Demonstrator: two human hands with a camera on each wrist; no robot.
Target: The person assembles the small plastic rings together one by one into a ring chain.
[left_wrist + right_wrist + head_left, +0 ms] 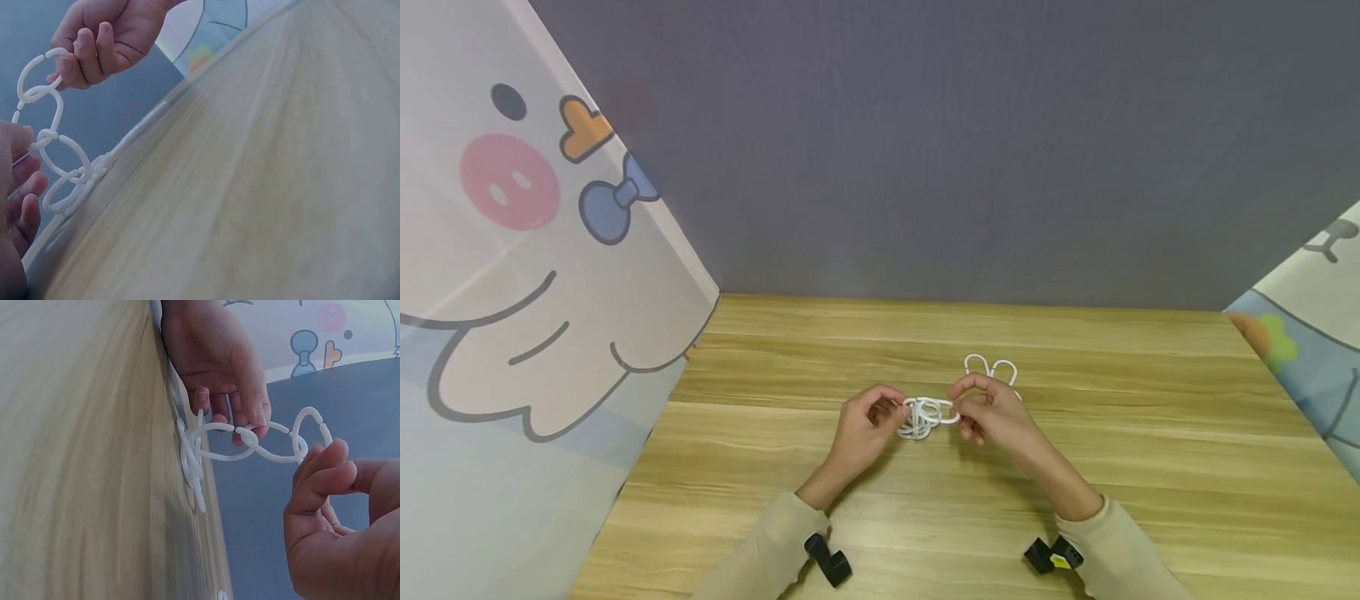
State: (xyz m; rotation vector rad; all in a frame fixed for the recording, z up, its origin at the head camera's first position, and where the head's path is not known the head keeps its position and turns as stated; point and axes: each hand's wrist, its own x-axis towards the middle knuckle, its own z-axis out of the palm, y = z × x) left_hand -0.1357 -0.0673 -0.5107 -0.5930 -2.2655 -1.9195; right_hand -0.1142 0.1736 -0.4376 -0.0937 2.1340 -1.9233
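Between the two hands stretches a chain of white plastic links (950,402), each an oval ring with a small gap. My left hand (863,429) pinches one link of it between thumb and fingers. At the other end, my right hand (996,412) grips the last link (297,428) with its fingertips; in the right wrist view that link hooks through its neighbour. The part between the hands is raised off the table. Further links (69,203) hang below the left hand and bunch together on the wood.
More white links (1004,362) lie on the table just beyond the right hand, partly hidden by it. The wood-grain table (760,367) ends at a grey panel (925,167) at the back. Cartoon-printed panels (647,283) stand at both sides.
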